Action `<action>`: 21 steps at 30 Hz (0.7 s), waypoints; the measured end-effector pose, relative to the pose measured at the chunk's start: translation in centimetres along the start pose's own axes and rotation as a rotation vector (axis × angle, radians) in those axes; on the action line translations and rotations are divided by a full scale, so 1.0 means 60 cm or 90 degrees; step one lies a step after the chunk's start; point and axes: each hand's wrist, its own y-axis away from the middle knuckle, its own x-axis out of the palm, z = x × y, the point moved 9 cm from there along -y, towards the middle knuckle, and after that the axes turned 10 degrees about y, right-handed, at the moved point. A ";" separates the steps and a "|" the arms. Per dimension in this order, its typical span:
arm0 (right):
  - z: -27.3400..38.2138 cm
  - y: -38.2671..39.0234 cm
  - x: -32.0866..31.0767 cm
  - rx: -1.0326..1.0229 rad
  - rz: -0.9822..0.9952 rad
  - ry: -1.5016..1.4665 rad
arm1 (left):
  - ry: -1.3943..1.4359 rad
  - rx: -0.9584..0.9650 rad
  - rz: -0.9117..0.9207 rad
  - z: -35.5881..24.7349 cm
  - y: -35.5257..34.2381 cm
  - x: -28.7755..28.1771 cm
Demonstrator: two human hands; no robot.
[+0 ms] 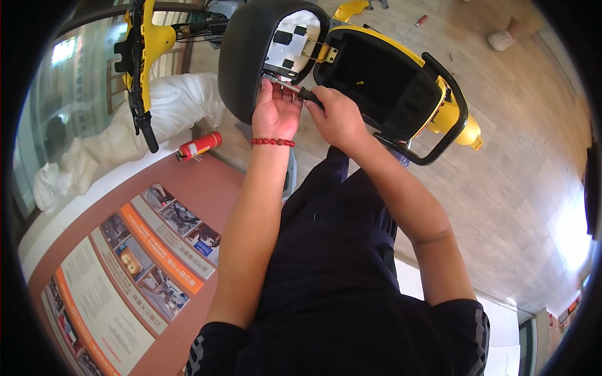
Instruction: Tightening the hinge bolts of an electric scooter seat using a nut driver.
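Note:
A black scooter seat is tipped up, its pale underside facing right. My right hand is closed round the dark handle of a screwdriver, whose metal shaft points left to the lower edge of the seat's underside. There, my left hand is palm up, thumb and fingers curled about a small metal part by the screwdriver's tip. That part is too small and covered to make out. A brass-coloured hinge joins the seat to the yellow scooter body, above an uncovered black storage compartment.
Black handlebars with yellow trim rise at the left. A black grab rail curves round the scooter's rear. A red fire extinguisher stands by white cloth. Another screwdriver lies on the wooden floor; someone's foot is beyond.

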 end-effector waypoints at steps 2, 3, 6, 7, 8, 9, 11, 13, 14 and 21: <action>-0.002 -0.004 0.003 0.016 0.031 -0.028 | 0.004 0.015 -0.004 -0.003 0.000 -0.002; -0.005 -0.006 0.008 0.031 0.057 -0.055 | 0.006 0.030 -0.004 -0.007 0.001 -0.003; -0.042 -0.002 0.055 0.210 0.226 -0.309 | -0.036 0.027 0.013 -0.010 -0.004 -0.008; -0.053 -0.007 0.055 0.212 0.229 -0.307 | -0.033 0.026 0.010 -0.010 -0.005 -0.011; -0.061 0.003 0.085 0.304 0.337 -0.533 | -0.056 0.021 0.033 -0.008 -0.005 -0.008; -0.054 0.016 0.106 0.394 0.442 -0.762 | -0.079 0.016 0.057 -0.005 -0.005 -0.005; -0.057 0.015 0.108 0.449 0.479 -0.835 | -0.102 0.010 0.077 0.000 0.004 0.004; -0.053 0.022 0.110 0.532 0.499 -0.943 | -0.209 0.035 0.094 0.003 0.020 0.015; -0.050 0.022 0.110 0.534 0.498 -0.943 | -0.209 0.034 0.094 0.007 0.023 0.018; -0.041 -0.022 0.020 0.065 0.110 -0.242 | -0.208 0.060 0.019 -0.002 0.013 0.007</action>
